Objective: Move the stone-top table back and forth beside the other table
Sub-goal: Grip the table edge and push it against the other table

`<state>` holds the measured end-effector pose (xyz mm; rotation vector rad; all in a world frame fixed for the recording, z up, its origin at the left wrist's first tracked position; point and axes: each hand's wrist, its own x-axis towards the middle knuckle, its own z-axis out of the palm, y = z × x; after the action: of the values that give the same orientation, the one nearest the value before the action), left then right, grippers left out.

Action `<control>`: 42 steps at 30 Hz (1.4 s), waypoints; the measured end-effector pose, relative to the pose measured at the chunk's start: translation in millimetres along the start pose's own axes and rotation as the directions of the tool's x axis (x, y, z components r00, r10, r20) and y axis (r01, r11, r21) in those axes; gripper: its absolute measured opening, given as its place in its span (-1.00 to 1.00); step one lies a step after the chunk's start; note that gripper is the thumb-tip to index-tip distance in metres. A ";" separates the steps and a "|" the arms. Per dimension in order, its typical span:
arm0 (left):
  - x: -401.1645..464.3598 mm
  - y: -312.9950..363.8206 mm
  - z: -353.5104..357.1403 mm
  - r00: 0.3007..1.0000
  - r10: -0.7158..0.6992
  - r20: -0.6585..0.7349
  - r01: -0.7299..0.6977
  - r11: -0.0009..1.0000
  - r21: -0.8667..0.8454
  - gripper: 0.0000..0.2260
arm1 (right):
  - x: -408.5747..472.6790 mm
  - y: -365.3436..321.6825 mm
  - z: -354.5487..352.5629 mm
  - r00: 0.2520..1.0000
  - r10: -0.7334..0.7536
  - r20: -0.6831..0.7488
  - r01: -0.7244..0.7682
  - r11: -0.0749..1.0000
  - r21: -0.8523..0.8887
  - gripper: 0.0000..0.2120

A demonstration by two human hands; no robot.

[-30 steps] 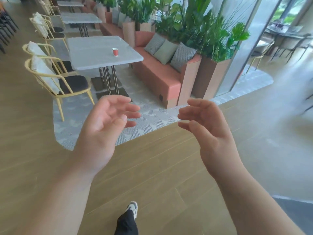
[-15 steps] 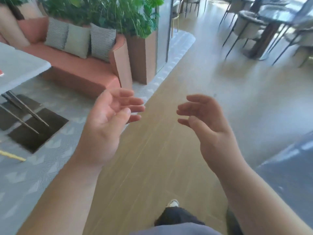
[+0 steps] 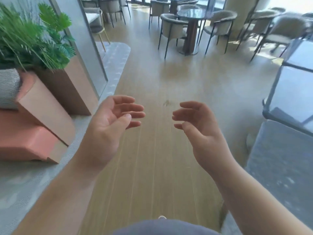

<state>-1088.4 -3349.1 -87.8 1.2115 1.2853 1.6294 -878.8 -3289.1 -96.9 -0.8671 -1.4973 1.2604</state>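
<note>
Head view, foreground: left hand (image 3: 108,126), raised over the wooden floor (image 3: 152,167), palm turned inward and up, fingers loosely spread and lightly bent, grasping nothing; right hand (image 3: 201,129), raised level with it and facing it, fingers loosely curved, likewise grasping nothing; the two hands apart, a gap of bare floor between the fingertips; both forearms bare, entering from the lower corners.

Head view, lower edge: a fold of grey-blue clothing (image 3: 166,227); the pale tip of a shoe (image 3: 162,217) just above it.

Head view, left side: end of a salmon-coloured bench sofa (image 3: 33,133) on a grey patterned carpet (image 3: 20,187); one striped cushion (image 3: 8,89) at the frame edge; a tall brown planter (image 3: 67,89) just behind the sofa end, holding green leafy plants (image 3: 28,38); a pale slanted partition panel (image 3: 84,48) beside the planter.

Head view, background: a round dark-topped table (image 3: 194,13) on a single pedestal, ringed by grey upholstered chairs (image 3: 172,29) on thin dark legs; further chairs to the right, blurred.

Head view, right side: a glass-panelled structure with a dark frame (image 3: 294,92), blurred, nature not determinable; a grey mat (image 3: 279,163) below it.

Stone-top table: not within the frame; its place cannot be told from this view.
</note>
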 end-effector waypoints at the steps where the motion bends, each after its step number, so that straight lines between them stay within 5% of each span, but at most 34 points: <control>1: 20.1 -6.2 7.3 0.999 -0.004 0.032 0.004 1.000 -0.001 -0.74 | 14.8 4.1 -7.2 1.000 0.010 -0.027 -0.010 1.000 -0.014 -0.67; 9: 181.1 -68.9 75.0 0.967 -0.065 0.246 0.097 0.988 -0.120 -0.75 | 117.3 42.9 -61.2 0.964 0.036 -0.263 -0.072 0.989 -0.131 -0.67; 17: 361.2 -119.2 151.3 0.862 -0.069 0.501 0.176 0.970 -0.169 -0.75 | 253.6 80.8 -96.7 0.852 0.005 -0.523 -0.116 0.977 -0.181 -0.68; 23: 446.2 -146.9 242.8 0.642 -0.073 0.763 0.243 0.964 -0.112 -0.74 | 301.7 95.3 -126.5 0.682 0.004 -0.731 -0.165 0.975 -0.149 -0.69; 29: 461.1 -167.8 352.9 0.406 -0.040 0.913 0.276 0.958 -0.081 -0.75 | 289.5 104.5 -194.2 0.430 0.011 -0.903 -0.215 0.972 -0.091 -0.68; 35: 451.2 -188.9 467.4 0.205 -0.018 0.979 0.215 0.976 -0.027 -0.75 | 267.4 128.2 -274.9 0.250 0.015 -0.968 -0.217 0.975 -0.041 -0.67; 42: 433.7 -224.3 598.6 0.003 -0.151 0.988 0.142 0.979 0.149 -0.73 | 243.1 163.5 -386.0 0.071 0.097 -0.993 -0.169 0.982 0.084 -0.67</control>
<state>-648.7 -2719.1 -167.6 1.6336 0.3430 0.1814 -589.3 -2914.5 -200.2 -1.5042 -0.2353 0.3659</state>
